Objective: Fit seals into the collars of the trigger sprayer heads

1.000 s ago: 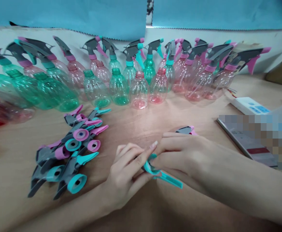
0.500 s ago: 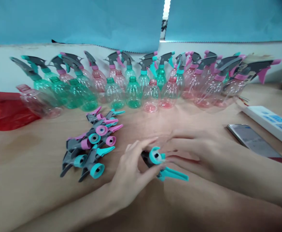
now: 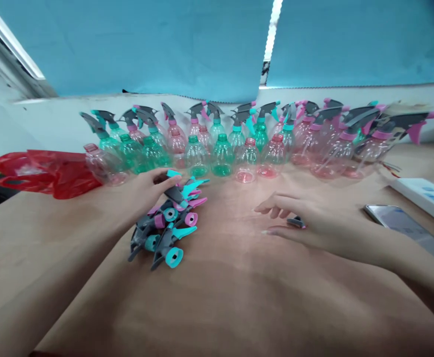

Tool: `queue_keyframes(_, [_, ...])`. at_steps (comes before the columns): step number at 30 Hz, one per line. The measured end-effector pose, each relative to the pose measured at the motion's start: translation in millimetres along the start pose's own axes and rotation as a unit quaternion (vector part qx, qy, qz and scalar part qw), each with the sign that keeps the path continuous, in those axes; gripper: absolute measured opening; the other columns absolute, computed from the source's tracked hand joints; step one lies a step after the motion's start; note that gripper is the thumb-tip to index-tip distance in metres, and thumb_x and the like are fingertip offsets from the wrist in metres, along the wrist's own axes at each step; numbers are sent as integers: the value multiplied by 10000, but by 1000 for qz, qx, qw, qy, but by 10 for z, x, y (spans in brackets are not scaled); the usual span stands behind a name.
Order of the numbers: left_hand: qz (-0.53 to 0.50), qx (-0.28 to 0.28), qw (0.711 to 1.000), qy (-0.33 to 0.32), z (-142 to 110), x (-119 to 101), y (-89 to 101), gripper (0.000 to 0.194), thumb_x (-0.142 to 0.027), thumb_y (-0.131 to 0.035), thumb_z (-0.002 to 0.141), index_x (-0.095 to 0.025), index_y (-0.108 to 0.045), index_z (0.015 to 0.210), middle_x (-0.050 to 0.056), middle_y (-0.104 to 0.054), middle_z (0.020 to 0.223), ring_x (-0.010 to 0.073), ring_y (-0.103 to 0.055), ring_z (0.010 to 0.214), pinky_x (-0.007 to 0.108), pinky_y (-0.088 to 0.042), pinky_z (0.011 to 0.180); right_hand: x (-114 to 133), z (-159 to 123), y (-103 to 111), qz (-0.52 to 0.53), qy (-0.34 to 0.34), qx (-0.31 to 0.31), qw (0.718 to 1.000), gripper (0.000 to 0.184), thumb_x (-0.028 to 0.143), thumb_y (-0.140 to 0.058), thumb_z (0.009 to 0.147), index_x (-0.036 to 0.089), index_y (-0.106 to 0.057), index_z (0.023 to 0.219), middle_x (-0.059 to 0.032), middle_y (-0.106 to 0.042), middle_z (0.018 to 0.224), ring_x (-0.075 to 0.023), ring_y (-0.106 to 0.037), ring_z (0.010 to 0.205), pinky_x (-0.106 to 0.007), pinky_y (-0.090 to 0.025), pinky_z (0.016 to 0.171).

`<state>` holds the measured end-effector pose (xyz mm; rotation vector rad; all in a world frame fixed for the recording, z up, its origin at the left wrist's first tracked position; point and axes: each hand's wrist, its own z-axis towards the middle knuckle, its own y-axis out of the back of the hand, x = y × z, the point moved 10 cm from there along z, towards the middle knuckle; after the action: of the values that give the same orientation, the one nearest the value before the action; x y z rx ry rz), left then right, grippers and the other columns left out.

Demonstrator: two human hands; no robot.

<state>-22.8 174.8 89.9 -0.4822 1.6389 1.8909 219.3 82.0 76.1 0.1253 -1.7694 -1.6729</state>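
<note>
On the left, my left hand (image 3: 152,187) grips a grey and teal spray trigger head (image 3: 174,191) at its teal end, above a pile of similar spray heads (image 3: 161,243). The pile lies on its side, with pink and teal collars. To the right, my right hand (image 3: 295,215) hovers over the table, its thumb apart from its partly bent fingers. A small dark grey piece (image 3: 296,221) shows by its palm; I cannot tell whether it is held or lies behind. Uncapped clear bottles stand beyond both hands, including a green bottle (image 3: 222,156) and a pink bottle (image 3: 245,161).
Bottles with spray heads fitted (image 3: 373,148) stand in rows along the back wall. A red plastic bag (image 3: 53,173) lies at the left. At the right are a phone (image 3: 399,223) and a white power strip (image 3: 425,196). Blue curtain (image 3: 157,49) hangs behind.
The teal spray head has gone from between both hands to the pile, in my left hand. My right hand has come away from it. The view has shifted left.
</note>
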Motion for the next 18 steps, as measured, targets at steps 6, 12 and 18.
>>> queue_keyframes(6, [81,-15,996,19,200,59,-128,497,-533,-450,845,-173,-550,1173,83,-709,1011,239,-661,892,315,-490,761,-284,82,-33,-22,-52,14,998,333,451,-499,856,245,-589,1102,-58,-632,1078,-215,-621,908,-339,-479,734])
queue_keyframes(12, [236,26,971,21,265,-60,-190,416,-505,-617,741,-220,-660,1041,91,-703,1028,363,-590,1025,456,-384,896,-496,63,-78,-31,-47,41,998,381,514,-477,840,290,-594,1124,-64,-643,1092,-260,-637,899,-338,-477,678])
queue_keyframes(18, [253,29,963,-87,183,-527,-373,443,-482,-533,832,-163,-600,1132,132,-629,1152,354,-519,1102,477,-351,924,-572,40,119,-48,-65,33,996,405,566,-501,813,315,-571,1124,-33,-614,1126,-264,-589,987,-379,-474,736])
